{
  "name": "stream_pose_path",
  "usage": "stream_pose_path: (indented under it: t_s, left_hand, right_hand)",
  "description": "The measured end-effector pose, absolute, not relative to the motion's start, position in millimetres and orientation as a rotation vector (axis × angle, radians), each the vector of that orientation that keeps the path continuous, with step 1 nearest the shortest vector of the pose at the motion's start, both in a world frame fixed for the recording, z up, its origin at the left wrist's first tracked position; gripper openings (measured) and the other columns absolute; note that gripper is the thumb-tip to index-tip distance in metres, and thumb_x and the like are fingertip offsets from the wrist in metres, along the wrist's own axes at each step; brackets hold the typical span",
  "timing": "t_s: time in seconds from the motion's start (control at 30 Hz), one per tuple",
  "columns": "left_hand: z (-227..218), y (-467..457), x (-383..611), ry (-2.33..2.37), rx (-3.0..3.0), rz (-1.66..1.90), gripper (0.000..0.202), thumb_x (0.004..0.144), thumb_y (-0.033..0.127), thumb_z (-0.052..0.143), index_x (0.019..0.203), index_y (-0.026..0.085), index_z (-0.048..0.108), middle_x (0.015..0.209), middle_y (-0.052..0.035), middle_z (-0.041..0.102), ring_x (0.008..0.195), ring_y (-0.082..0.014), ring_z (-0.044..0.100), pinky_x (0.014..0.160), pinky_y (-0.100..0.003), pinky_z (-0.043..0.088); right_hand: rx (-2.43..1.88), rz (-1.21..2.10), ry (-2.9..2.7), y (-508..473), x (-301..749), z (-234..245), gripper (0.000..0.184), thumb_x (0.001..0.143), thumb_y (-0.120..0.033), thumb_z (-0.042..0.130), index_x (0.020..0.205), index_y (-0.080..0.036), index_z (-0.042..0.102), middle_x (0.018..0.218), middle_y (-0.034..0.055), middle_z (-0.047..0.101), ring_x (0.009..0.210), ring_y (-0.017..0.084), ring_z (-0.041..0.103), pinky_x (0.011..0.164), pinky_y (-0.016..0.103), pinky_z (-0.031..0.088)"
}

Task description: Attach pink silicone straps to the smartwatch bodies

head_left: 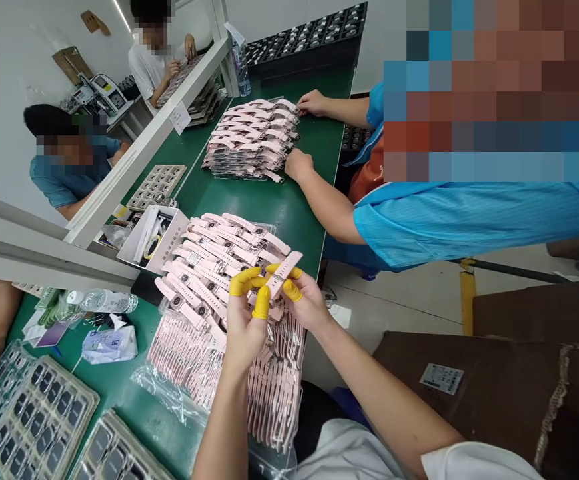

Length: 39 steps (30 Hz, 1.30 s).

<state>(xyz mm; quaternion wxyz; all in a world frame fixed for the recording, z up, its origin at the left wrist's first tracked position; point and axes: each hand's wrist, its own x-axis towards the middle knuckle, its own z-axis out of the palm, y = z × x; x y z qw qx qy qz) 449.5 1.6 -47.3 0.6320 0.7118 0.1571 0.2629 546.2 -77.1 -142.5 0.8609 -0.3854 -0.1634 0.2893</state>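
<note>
A pale pink watch strap (283, 276) with a row of holes is held up between my two hands. My left hand (247, 308), in yellow finger cots, pinches near its lower end. The yellow-tipped fingers of my right hand (305, 297) close round the strap from the other side. Just under my hands lies a layer of pink-strapped watches (204, 257) with round dark backs. Nearer me, rows of pink straps (184, 357) lie packed in clear plastic, partly hidden by my left forearm.
A co-worker in blue rests both hands by another stack of pink straps (252, 137). A white box (169, 233) of tools, a plastic bottle (109, 302) and a tissue pack (109, 343) lie left. Trays of square watch parts (42, 420) fill the near left. Cardboard boxes (469, 393) stand right.
</note>
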Motion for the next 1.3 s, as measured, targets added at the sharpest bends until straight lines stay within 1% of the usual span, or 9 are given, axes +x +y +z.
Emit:
stream_pose_path:
  t_s: [0.17, 0.3, 0.43, 0.53, 0.67, 0.87, 0.97, 1.1, 1.3]
  left_hand:
    - [-50.6, 8.8, 445.3, 0.340, 1.535, 0.528, 0.039, 0.099, 0.040, 0.069, 0.132, 0.025, 0.056, 0.111, -0.0069, 0.069, 0.100, -0.0198, 0.068, 0.091, -0.033, 0.054]
    - [-39.1, 23.3, 441.6, 0.369, 1.535, 0.370, 0.046, 0.097, 0.047, 0.070, 0.135, 0.023, 0.063, 0.102, -0.0055, 0.071, 0.092, -0.0211, 0.067, 0.087, -0.034, 0.054]
    - [-25.3, 33.7, 443.8, 0.367, 1.682, 0.292, 0.035, 0.092, 0.050, 0.075, 0.112, 0.021, 0.078, 0.105, -0.0079, 0.075, 0.100, -0.0238, 0.067, 0.095, -0.036, 0.053]
    - [-25.2, 36.0, 446.2, 0.393, 1.611, 0.278, 0.033, 0.088, 0.051, 0.080, 0.096, 0.020, 0.078, 0.094, -0.0067, 0.075, 0.084, -0.0195, 0.066, 0.080, -0.032, 0.054]
    - [-33.3, 32.6, 446.7, 0.443, 1.503, 0.379, 0.037, 0.083, 0.055, 0.083, 0.089, 0.019, 0.073, 0.081, -0.0034, 0.070, 0.069, -0.0155, 0.061, 0.067, -0.028, 0.052]
    - [-34.5, 32.2, 444.0, 0.467, 1.499, 0.537, 0.040, 0.083, 0.058, 0.082, 0.089, 0.020, 0.070, 0.080, -0.0016, 0.066, 0.070, -0.0144, 0.058, 0.067, -0.026, 0.049]
    - [-28.6, 39.1, 440.3, 0.404, 1.596, 0.395, 0.038, 0.087, 0.057, 0.079, 0.095, 0.020, 0.072, 0.085, -0.0026, 0.067, 0.078, -0.0168, 0.061, 0.074, -0.028, 0.049]
    - [-31.9, 45.4, 434.3, 0.366, 1.590, 0.377, 0.036, 0.091, 0.055, 0.076, 0.084, 0.020, 0.069, 0.084, -0.0015, 0.064, 0.080, -0.0164, 0.058, 0.078, -0.028, 0.047]
    - [-53.6, 44.6, 430.3, 0.406, 1.539, 0.397, 0.046, 0.091, 0.067, 0.068, 0.092, 0.022, 0.068, 0.087, -0.0017, 0.064, 0.081, -0.0175, 0.055, 0.081, -0.030, 0.048]
  right_hand:
    - [-0.828, 0.705, -0.446, -81.4, 555.7, -140.2, 0.059, 0.075, -0.070, 0.084, 0.105, -0.020, 0.074, 0.091, 0.0077, 0.075, 0.077, 0.022, 0.070, 0.070, 0.035, 0.061]
    - [-1.028, 0.677, -0.691, -89.6, 572.6, -121.6, 0.054, 0.071, -0.064, 0.089, 0.097, -0.018, 0.075, 0.093, 0.0067, 0.073, 0.092, 0.025, 0.070, 0.088, 0.039, 0.059]
    - [-1.133, 0.667, -0.902, -93.5, 581.4, -99.5, 0.043, 0.072, -0.052, 0.094, 0.090, -0.019, 0.073, 0.089, 0.0025, 0.069, 0.087, 0.021, 0.066, 0.084, 0.035, 0.057]
    - [-1.097, 0.629, -0.954, -91.3, 581.2, -97.9, 0.038, 0.075, -0.048, 0.093, 0.093, -0.020, 0.074, 0.088, 0.0009, 0.066, 0.081, 0.018, 0.063, 0.078, 0.032, 0.055]
    - [-1.020, 0.476, -0.976, -83.2, 578.2, -113.7, 0.034, 0.085, -0.052, 0.084, 0.097, -0.021, 0.075, 0.094, 0.0034, 0.066, 0.089, 0.020, 0.063, 0.087, 0.035, 0.053]
    - [-1.049, 0.414, -1.013, -77.4, 574.6, -118.8, 0.039, 0.089, -0.057, 0.077, 0.107, -0.023, 0.075, 0.107, 0.0073, 0.067, 0.099, 0.023, 0.063, 0.089, 0.036, 0.053]
    - [-1.113, 0.347, -1.093, -79.2, 573.8, -109.3, 0.039, 0.087, -0.054, 0.080, 0.108, -0.022, 0.075, 0.104, 0.0072, 0.067, 0.095, 0.022, 0.063, 0.086, 0.036, 0.054]
    - [-1.126, 0.234, -1.174, -80.3, 574.5, -104.4, 0.036, 0.088, -0.053, 0.080, 0.108, -0.024, 0.075, 0.100, 0.0083, 0.069, 0.098, 0.025, 0.063, 0.088, 0.040, 0.054]
    - [-1.139, 0.190, -1.138, -82.3, 577.1, -116.8, 0.030, 0.093, -0.053, 0.074, 0.108, -0.026, 0.077, 0.099, 0.0083, 0.070, 0.100, 0.026, 0.063, 0.092, 0.043, 0.053]
